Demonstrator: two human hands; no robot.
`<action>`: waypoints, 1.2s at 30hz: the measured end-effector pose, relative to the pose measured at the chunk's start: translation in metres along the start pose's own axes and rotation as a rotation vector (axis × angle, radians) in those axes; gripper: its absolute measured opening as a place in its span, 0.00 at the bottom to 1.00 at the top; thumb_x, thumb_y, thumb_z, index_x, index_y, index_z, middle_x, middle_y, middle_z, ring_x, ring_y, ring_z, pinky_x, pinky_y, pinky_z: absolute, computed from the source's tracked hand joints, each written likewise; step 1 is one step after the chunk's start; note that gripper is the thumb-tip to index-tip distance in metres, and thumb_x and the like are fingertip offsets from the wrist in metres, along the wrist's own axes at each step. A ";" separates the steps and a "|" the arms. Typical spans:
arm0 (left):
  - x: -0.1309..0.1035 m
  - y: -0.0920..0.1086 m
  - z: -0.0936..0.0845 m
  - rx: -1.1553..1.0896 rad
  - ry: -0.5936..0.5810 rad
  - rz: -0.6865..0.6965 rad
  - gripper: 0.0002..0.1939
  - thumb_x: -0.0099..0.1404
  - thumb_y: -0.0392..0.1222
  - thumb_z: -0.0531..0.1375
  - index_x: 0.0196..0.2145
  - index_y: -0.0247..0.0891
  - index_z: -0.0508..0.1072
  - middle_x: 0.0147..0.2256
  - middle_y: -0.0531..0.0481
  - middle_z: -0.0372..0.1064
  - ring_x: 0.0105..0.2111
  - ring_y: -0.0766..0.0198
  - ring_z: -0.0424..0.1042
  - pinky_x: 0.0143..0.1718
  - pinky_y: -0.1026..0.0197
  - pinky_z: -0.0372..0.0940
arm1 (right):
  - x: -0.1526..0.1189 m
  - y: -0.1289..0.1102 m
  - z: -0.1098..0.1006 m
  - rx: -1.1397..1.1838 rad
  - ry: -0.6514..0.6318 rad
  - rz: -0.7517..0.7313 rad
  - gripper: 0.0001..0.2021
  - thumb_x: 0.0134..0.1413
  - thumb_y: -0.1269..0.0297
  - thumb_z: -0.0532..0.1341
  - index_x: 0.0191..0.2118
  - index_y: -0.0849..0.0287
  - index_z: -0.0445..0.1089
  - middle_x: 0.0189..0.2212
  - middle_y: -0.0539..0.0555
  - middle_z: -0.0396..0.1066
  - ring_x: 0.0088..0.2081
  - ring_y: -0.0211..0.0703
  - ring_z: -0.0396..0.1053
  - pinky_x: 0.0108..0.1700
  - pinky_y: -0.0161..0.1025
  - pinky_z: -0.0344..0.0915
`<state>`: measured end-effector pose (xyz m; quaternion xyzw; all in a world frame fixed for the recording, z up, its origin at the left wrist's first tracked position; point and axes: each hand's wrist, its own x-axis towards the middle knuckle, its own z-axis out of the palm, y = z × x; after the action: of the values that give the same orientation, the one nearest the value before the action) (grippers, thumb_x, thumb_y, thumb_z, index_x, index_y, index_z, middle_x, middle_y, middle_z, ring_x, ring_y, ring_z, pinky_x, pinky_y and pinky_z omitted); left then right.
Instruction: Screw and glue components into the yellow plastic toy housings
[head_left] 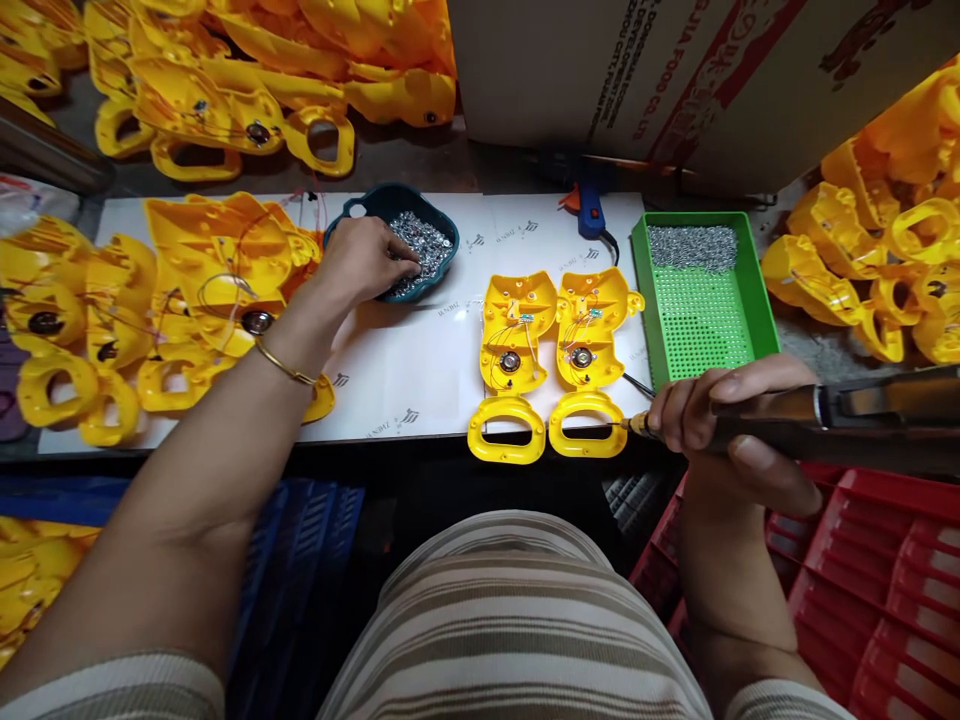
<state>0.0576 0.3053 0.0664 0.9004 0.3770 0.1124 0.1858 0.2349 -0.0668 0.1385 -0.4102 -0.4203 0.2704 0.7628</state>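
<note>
My left hand (pixel 369 256) reaches into a dark teal bowl (pixel 450 262) of small shiny metal parts (pixel 421 240). Its fingertips are pinched together at the pile, and whatever is between them is hidden. My right hand (pixel 720 405) is wrapped round a dark power screwdriver (pixel 840 412), whose thin bit points left. The bit's tip is over the handle loop of a yellow plastic shell half (pixel 592 345); contact cannot be told. Beside it on the left lies a matching shell half (pixel 514 345). Both lie open side up, with a round speaker and wires inside.
A green perforated basket (pixel 769 310) holds small screws (pixel 694 247). Behind the shells lies a blue glue gun (pixel 590 208). Yellow shells pile up at left (pixel 225 250), back (pixel 247 80) and right (pixel 862 270). A cardboard box (pixel 570 80) stands behind; a red crate (pixel 862 580) is below right.
</note>
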 end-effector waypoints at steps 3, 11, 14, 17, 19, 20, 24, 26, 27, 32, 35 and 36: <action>-0.004 0.016 -0.004 -0.016 0.047 -0.082 0.14 0.42 0.40 0.75 0.25 0.34 0.78 0.18 0.59 0.63 0.23 0.70 0.54 0.34 0.61 0.57 | -0.001 0.000 0.001 0.007 -0.006 0.009 0.13 0.44 0.66 0.63 0.39 0.60 0.72 0.16 0.48 0.63 0.16 0.38 0.63 0.18 0.38 0.62; -0.029 0.024 -0.006 -0.269 0.285 -0.156 0.08 0.53 0.37 0.68 0.32 0.35 0.79 0.21 0.61 0.69 0.25 0.72 0.61 0.37 0.57 0.62 | 0.002 0.002 0.001 0.020 -0.067 0.023 0.14 0.43 0.66 0.63 0.40 0.62 0.74 0.17 0.49 0.64 0.16 0.40 0.64 0.17 0.39 0.63; -0.036 0.020 0.001 -0.336 0.322 -0.104 0.08 0.52 0.37 0.67 0.33 0.37 0.79 0.25 0.58 0.73 0.25 0.69 0.65 0.32 0.58 0.64 | 0.004 0.004 0.004 -0.011 -0.056 0.038 0.14 0.43 0.66 0.63 0.40 0.60 0.74 0.17 0.49 0.64 0.16 0.39 0.64 0.18 0.40 0.64; -0.038 0.020 0.004 -0.372 0.329 -0.049 0.09 0.50 0.38 0.68 0.33 0.40 0.80 0.26 0.55 0.75 0.24 0.66 0.68 0.29 0.59 0.65 | 0.005 0.004 0.006 -0.018 -0.066 0.027 0.14 0.43 0.65 0.63 0.40 0.59 0.74 0.16 0.48 0.64 0.16 0.39 0.63 0.18 0.40 0.64; -0.038 0.020 0.004 -0.367 0.356 -0.029 0.11 0.49 0.38 0.68 0.34 0.41 0.80 0.26 0.53 0.74 0.24 0.65 0.69 0.28 0.59 0.66 | 0.005 0.003 0.007 -0.014 -0.070 0.026 0.14 0.43 0.66 0.63 0.40 0.60 0.75 0.16 0.48 0.64 0.16 0.39 0.64 0.17 0.39 0.64; -0.037 0.020 0.003 -0.350 0.371 -0.018 0.11 0.49 0.38 0.68 0.34 0.41 0.80 0.26 0.53 0.74 0.25 0.64 0.69 0.29 0.59 0.66 | 0.005 0.003 0.007 -0.012 -0.072 0.031 0.14 0.43 0.66 0.63 0.40 0.60 0.75 0.16 0.48 0.64 0.16 0.39 0.64 0.17 0.39 0.64; -0.038 0.023 -0.001 -0.281 0.394 -0.011 0.05 0.51 0.38 0.68 0.29 0.42 0.80 0.26 0.53 0.73 0.28 0.62 0.71 0.35 0.56 0.69 | 0.005 0.002 0.007 -0.002 -0.081 0.031 0.14 0.43 0.67 0.63 0.40 0.60 0.75 0.16 0.48 0.64 0.16 0.39 0.64 0.18 0.41 0.65; -0.046 0.033 -0.005 -0.288 0.410 0.015 0.03 0.53 0.38 0.67 0.29 0.43 0.80 0.27 0.53 0.75 0.30 0.62 0.73 0.37 0.54 0.70 | 0.007 0.002 0.007 0.001 -0.087 0.024 0.14 0.44 0.66 0.63 0.41 0.60 0.75 0.16 0.49 0.64 0.15 0.39 0.64 0.18 0.40 0.66; -0.054 0.042 -0.006 -0.301 0.413 0.043 0.03 0.55 0.39 0.67 0.30 0.44 0.80 0.28 0.53 0.76 0.31 0.62 0.73 0.38 0.54 0.71 | 0.009 0.002 0.008 0.001 -0.092 0.019 0.14 0.44 0.66 0.63 0.41 0.60 0.75 0.16 0.49 0.64 0.15 0.39 0.64 0.18 0.40 0.66; -0.121 0.106 0.003 -0.501 0.209 0.186 0.07 0.61 0.40 0.63 0.37 0.42 0.80 0.35 0.51 0.79 0.34 0.62 0.77 0.35 0.58 0.73 | 0.019 0.003 0.017 -0.011 -0.108 -0.030 0.13 0.47 0.63 0.63 0.41 0.57 0.75 0.16 0.49 0.65 0.15 0.40 0.65 0.16 0.39 0.65; -0.158 0.137 0.023 -0.631 0.120 0.239 0.07 0.63 0.37 0.62 0.37 0.39 0.80 0.36 0.48 0.79 0.34 0.64 0.77 0.36 0.62 0.73 | 0.023 0.004 0.031 -0.031 -0.102 -0.009 0.12 0.49 0.60 0.64 0.41 0.53 0.74 0.15 0.47 0.64 0.15 0.40 0.64 0.16 0.39 0.65; -0.166 0.144 0.030 -0.632 0.127 0.250 0.07 0.63 0.36 0.61 0.38 0.39 0.80 0.36 0.47 0.78 0.34 0.65 0.77 0.36 0.63 0.73 | 0.024 0.004 0.036 -0.037 -0.102 -0.002 0.12 0.50 0.59 0.64 0.41 0.51 0.74 0.15 0.46 0.64 0.15 0.39 0.63 0.17 0.39 0.65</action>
<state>0.0450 0.0855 0.0887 0.8288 0.2211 0.3015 0.4163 0.2158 -0.0325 0.1564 -0.4094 -0.4638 0.2825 0.7331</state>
